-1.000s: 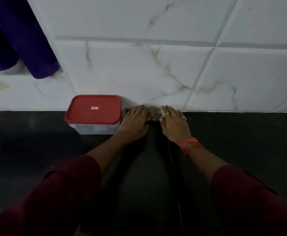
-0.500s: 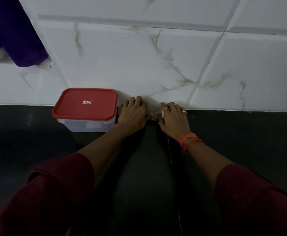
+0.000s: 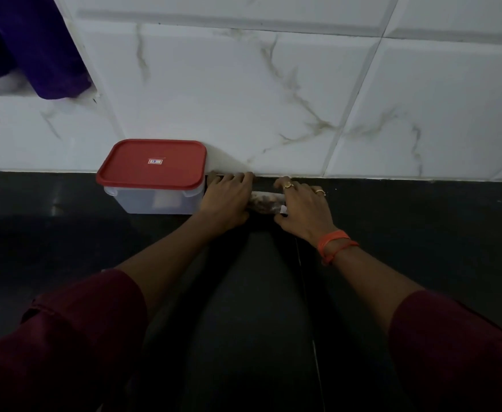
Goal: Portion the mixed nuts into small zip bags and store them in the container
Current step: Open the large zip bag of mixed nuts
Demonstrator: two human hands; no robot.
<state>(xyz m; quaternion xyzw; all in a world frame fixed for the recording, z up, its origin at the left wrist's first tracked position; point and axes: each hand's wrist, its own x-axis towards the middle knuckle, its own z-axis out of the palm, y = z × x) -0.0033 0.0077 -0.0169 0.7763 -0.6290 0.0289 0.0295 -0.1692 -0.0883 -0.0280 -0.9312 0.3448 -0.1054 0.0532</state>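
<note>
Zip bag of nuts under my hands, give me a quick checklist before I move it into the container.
1. Nuts in the zip bag of nuts: ok, brown pieces show through the clear plastic.
2. Zip closed: cannot tell, the hands cover both ends.
3. Hands on the bag: ok, left hand lies over one end and right hand over the other.
4. Red lid off: not ok, it sits on the container.
5. Container close by: ok, it stands just beside the left hand.
6. Stray nuts on the countertop: cannot tell, the surface is too dark.
</note>
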